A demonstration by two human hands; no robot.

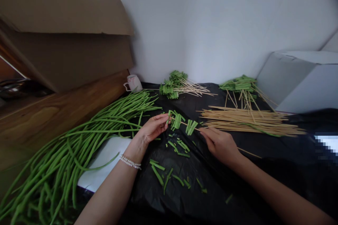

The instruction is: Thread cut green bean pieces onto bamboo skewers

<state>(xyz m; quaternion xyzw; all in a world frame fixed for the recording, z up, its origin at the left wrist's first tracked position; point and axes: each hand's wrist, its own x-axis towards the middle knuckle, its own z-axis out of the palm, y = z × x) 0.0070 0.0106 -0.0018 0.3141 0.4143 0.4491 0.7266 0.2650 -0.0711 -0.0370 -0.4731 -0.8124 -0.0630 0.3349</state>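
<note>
My right hand (pixel 221 145) is closed round a thin wooden skewer (pixel 197 129), which points left and slightly up. Cut green bean pieces (pixel 176 122) are threaded crosswise on it in two groups with a gap between them. At the skewer's left end, my left hand (pixel 155 127) pinches a green bean piece (pixel 169 116) between thumb and fingers; whether the tip has pierced it I cannot tell. Below both hands, several loose bean pieces (pixel 164 179) lie scattered on black plastic sheeting (pixel 200 204).
Long green beans (pixel 105 123) are heaped at left, partly over a white sheet (pixel 105 154). Filled skewers (pixel 171 86) lie at the back, with another pile (pixel 241 83) farther right. Bare skewers (pixel 250 121) lie right of centre. A mug (pixel 134 83), cardboard box (pixel 66 14) and white box (pixel 298 77) stand around.
</note>
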